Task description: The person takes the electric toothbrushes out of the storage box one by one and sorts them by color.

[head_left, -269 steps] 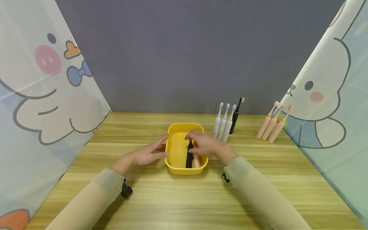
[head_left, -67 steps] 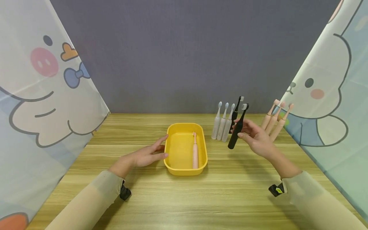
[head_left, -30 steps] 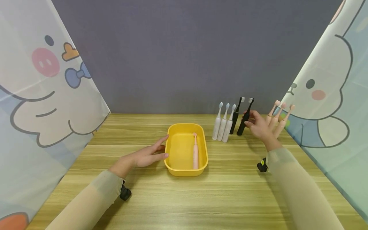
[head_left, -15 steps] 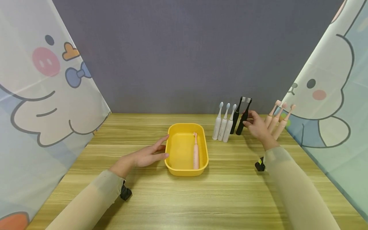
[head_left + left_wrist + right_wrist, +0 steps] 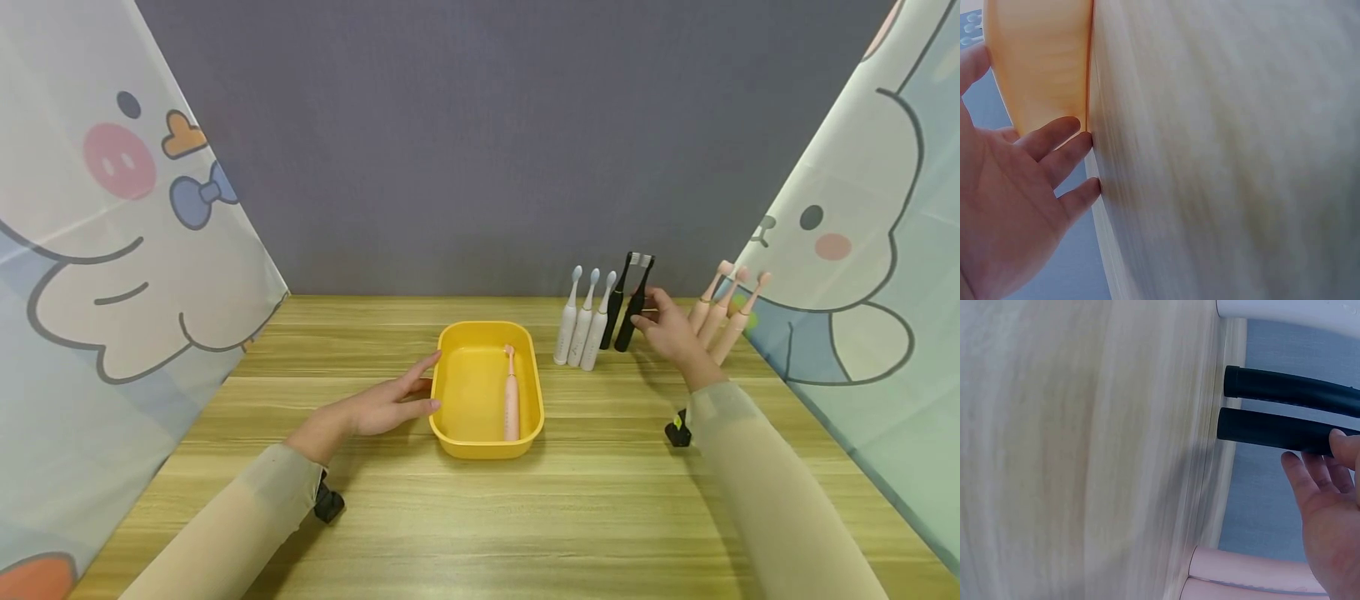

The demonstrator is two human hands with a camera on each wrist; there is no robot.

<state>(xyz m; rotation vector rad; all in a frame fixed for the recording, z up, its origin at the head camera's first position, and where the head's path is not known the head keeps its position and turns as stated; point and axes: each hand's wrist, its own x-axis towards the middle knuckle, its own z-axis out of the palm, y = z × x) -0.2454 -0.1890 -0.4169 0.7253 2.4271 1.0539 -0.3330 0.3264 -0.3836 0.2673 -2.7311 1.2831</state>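
My right hand (image 5: pixel 670 329) pinches a black electric toothbrush (image 5: pixel 628 327) by its handle, thumb on the near side and fingers behind. In the right wrist view this toothbrush (image 5: pixel 1272 430) has its base at the tabletop, upright, close beside a second black toothbrush (image 5: pixel 1288 386). Their bristle heads nearly meet in the head view. Relaxed fingers of my left hand (image 5: pixel 382 407) rest against the left wall of a yellow plastic bin (image 5: pixel 486 450), as the left wrist view also shows. A pink electric toothbrush (image 5: pixel 512 408) lies along the right side inside the bin.
Three white electric toothbrushes (image 5: pixel 583 333) stand in a row left of the black ones. Three pink toothbrushes (image 5: pixel 722 317) stand to the right, partly behind my right hand. A grey panel (image 5: pixel 480 150) rises at the table's back edge, and cartoon-printed curtains (image 5: pixel 840 275) flank both sides.
The black toothbrush left the bin in my right hand, moved right and back, and now stands beside the other black one, having edged slightly left over the last second. My left hand stays put.
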